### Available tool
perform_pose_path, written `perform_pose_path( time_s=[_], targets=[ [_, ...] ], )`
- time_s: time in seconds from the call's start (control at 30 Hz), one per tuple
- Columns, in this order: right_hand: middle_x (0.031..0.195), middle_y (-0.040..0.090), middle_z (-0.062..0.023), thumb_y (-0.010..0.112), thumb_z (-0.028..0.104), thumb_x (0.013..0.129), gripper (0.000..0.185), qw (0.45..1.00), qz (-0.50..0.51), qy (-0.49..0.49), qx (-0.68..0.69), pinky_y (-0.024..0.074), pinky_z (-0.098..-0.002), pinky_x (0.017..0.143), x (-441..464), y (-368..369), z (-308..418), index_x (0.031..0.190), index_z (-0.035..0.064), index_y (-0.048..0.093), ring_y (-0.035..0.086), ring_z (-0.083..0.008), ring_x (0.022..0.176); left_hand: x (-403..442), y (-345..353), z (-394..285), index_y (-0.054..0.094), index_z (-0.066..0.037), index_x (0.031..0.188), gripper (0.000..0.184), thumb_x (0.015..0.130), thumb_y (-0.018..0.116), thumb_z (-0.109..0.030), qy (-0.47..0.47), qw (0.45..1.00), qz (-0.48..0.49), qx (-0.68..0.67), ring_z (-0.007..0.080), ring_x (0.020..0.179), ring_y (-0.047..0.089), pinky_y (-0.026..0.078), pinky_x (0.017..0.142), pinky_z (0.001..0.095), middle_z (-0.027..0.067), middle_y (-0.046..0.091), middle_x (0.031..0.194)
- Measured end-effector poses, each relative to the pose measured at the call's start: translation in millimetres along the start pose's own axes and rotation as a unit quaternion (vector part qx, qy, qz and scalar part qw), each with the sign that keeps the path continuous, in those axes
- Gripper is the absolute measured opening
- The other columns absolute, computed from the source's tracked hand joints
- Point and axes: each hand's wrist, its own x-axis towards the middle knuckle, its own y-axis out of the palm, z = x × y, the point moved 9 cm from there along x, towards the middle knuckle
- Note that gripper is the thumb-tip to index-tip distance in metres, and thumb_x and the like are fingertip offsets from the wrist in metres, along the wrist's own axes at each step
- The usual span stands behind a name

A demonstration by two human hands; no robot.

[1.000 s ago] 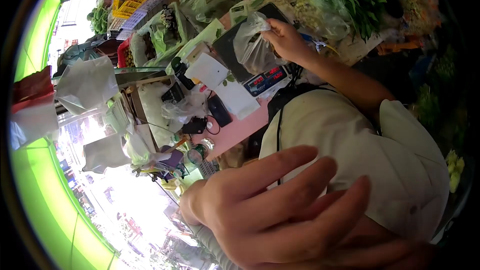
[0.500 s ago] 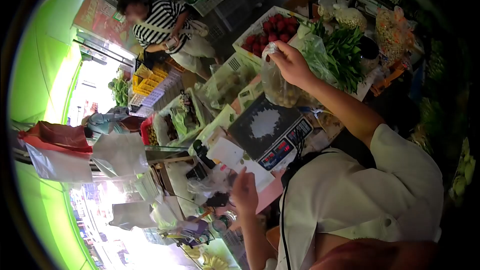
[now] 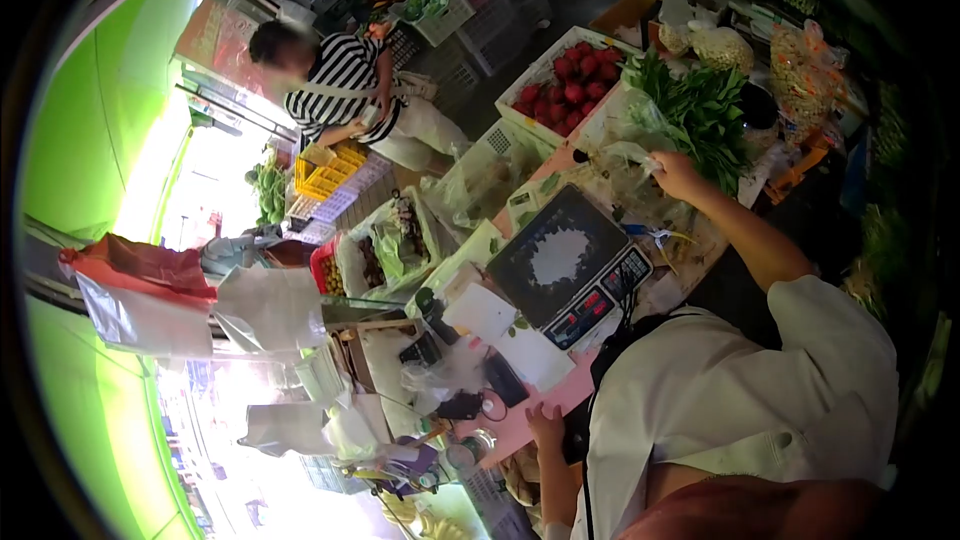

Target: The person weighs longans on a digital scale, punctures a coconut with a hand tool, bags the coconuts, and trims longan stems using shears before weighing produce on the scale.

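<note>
My right hand (image 3: 677,176) is closed on the gathered top of a clear plastic bag (image 3: 622,156), low over the table beside the scale. What the bag holds is hard to make out now. Leafy greens (image 3: 695,110) lie just beyond that hand. Between my two hands stands a digital weighing scale (image 3: 545,258) with a dark platform, a pale worn patch and lit red digits; nothing rests on it. Down by the near edge of the pink tabletop (image 3: 571,390) is my left hand (image 3: 546,427), fingers apart and holding nothing. A dark oblong object (image 3: 505,380) lies near it.
A white crate (image 3: 518,118) of red produce stands behind the scale. White paper (image 3: 535,355) and a blue-and-yellow handled tool (image 3: 660,234) lie around the scale. A person in a striped top (image 3: 345,75) stands across the stall. Plastic bags (image 3: 268,310) hang at left.
My right hand has lowered the bag from above the table to beside the scale. My left hand has drawn back to the table edge. The whole view has shifted slightly.
</note>
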Motion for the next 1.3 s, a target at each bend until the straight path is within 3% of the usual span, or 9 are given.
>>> perform_pose_path(
  time_s=[0.1, 0.33, 0.43, 0.5, 0.6, 1.13, 1.2, 1.23, 1.3],
  targets=[
    [0.102, 0.066, -0.0197, 0.065, 0.013, 0.093, 0.030, 0.999, -0.036, 0.006, -0.023, 0.0513, -0.0459, 0.080, -15.9, -4.3, -8.1, 0.119, -0.0013, 0.064, 0.064, -0.0358, 0.094, 3.5, 18.9, 26.9, 0.062, 0.001, 0.120, 0.058, 0.082, 0.077, -0.041, -0.090, 0.993, 0.037, -0.061, 0.0565, 0.137, 0.035, 0.028, 0.116, 0.0556, 0.0440, 0.045, 0.136],
    [0.123, 0.059, -0.0164, 0.061, 0.022, 0.101, 0.029, 0.979, -0.128, -0.114, -0.109, 0.0494, -0.0444, 0.093, -53.1, 2.4, -32.3, 0.120, 0.0011, 0.064, 0.057, -0.0366, 0.114, 22.2, 42.6, 35.9, 0.059, -0.008, 0.127, 0.071, 0.070, 0.088, -0.040, -0.166, 0.971, 0.139, 0.101, 0.0552, 0.133, 0.041, 0.044, 0.107, 0.0536, 0.0412, 0.025, 0.151],
    [0.126, 0.059, -0.0161, 0.053, 0.023, 0.106, 0.029, 0.974, -0.145, -0.120, -0.124, 0.0510, -0.0425, 0.090, -71.7, -1.2, -54.4, 0.121, 0.0002, 0.063, 0.059, -0.0344, 0.113, 29.1, 66.0, 48.2, 0.059, -0.009, 0.127, 0.072, 0.069, 0.089, -0.040, -0.148, 0.971, 0.139, 0.127, 0.0544, 0.131, 0.043, 0.046, 0.105, 0.0543, 0.0417, 0.026, 0.150],
    [0.126, 0.059, -0.0159, 0.053, 0.023, 0.106, 0.029, 0.974, -0.146, -0.111, -0.135, 0.0513, -0.0422, 0.090, -78.6, 1.4, -69.9, 0.121, 0.0002, 0.063, 0.059, -0.0340, 0.112, 25.0, 46.1, 36.4, 0.050, -0.003, 0.138, 0.088, 0.071, 0.083, -0.050, -0.223, 0.953, 0.160, 0.132, 0.0564, 0.137, 0.035, 0.033, 0.114, 0.0595, 0.0273, 0.049, 0.143],
    [0.127, 0.058, -0.0146, 0.056, 0.022, 0.104, 0.028, 0.983, -0.131, -0.066, -0.114, 0.0512, -0.0421, 0.091, -89.9, -2.9, -70.3, 0.120, 0.0004, 0.064, 0.060, -0.0333, 0.112, 26.1, 44.7, 32.2, 0.051, -0.008, 0.136, 0.083, 0.069, 0.088, -0.043, -0.217, 0.954, 0.183, 0.092, 0.0571, 0.134, 0.039, 0.046, 0.104, 0.0546, 0.0424, 0.027, 0.149],
    [0.145, 0.040, -0.0258, 0.067, 0.030, 0.094, 0.066, 0.964, -0.175, -0.009, -0.201, 0.0352, -0.0504, 0.113, -156.2, 43.0, -111.1, 0.146, 0.0001, 0.039, 0.037, -0.0456, 0.139, 34.9, 46.0, 19.0, 0.061, -0.010, 0.133, 0.081, 0.069, 0.082, -0.056, -0.189, 0.927, 0.245, 0.212, 0.0522, 0.135, 0.043, 0.043, 0.107, 0.0552, 0.0317, 0.053, 0.138],
    [0.131, 0.053, -0.0236, 0.058, 0.028, 0.100, 0.048, 0.895, -0.162, -0.168, -0.380, 0.0419, -0.0480, 0.105, -171.2, 83.4, -167.6, 0.136, -0.0015, 0.048, 0.051, -0.0394, 0.123, 33.1, 46.8, 22.4, 0.061, -0.007, 0.132, 0.082, 0.069, 0.083, -0.055, -0.224, 0.927, 0.230, 0.195, 0.0510, 0.134, 0.045, 0.044, 0.107, 0.0532, 0.0366, 0.050, 0.139],
    [0.115, 0.060, -0.0185, 0.046, 0.022, 0.106, 0.029, 0.933, -0.002, -0.128, -0.336, 0.0465, -0.0450, 0.095, -162.1, 115.5, -237.2, 0.123, 0.0002, 0.054, 0.058, -0.0315, 0.099, 33.2, 32.2, 10.2, 0.062, -0.003, 0.129, 0.081, 0.069, 0.084, -0.054, -0.213, 0.930, 0.207, 0.218, 0.0510, 0.132, 0.047, 0.045, 0.106, 0.0526, 0.0404, 0.047, 0.140],
    [0.103, 0.065, -0.0196, 0.052, 0.027, 0.101, 0.033, 0.946, 0.000, -0.199, -0.256, 0.0491, -0.0501, 0.083, -164.2, 146.6, -280.2, 0.117, 0.0004, 0.063, 0.062, -0.0352, 0.093, 35.2, 27.5, 4.3, 0.062, -0.001, 0.131, 0.083, 0.070, 0.084, -0.052, -0.201, 0.927, 0.238, 0.211, 0.0525, 0.132, 0.047, 0.046, 0.103, 0.0544, 0.0424, 0.046, 0.140]
  ],
)
